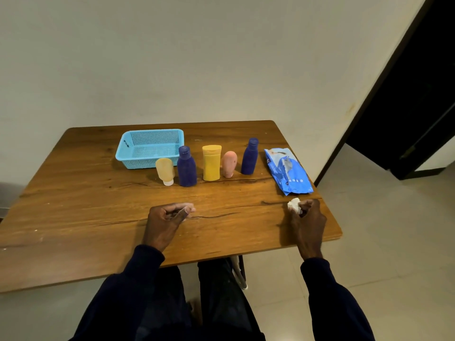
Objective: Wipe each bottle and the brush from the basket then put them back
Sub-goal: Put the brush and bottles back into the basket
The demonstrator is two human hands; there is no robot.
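The room was softly, evenly lit from overhead; the bottles (211, 163) threw only short, faint shadows across the worktop (73, 193). The doorway (418, 94) at the upper right stood black. Wide-angle distortion bowed the frame's edges, and everything looked slightly soft.

Wooden table (73, 205) — blue basket (147, 164) at back; row of bottles (211, 166), pink brush (229, 163) in front; wipes pack (288, 171) right.

sleeves (138, 279): dark navy, long | trousers (221, 291): dark
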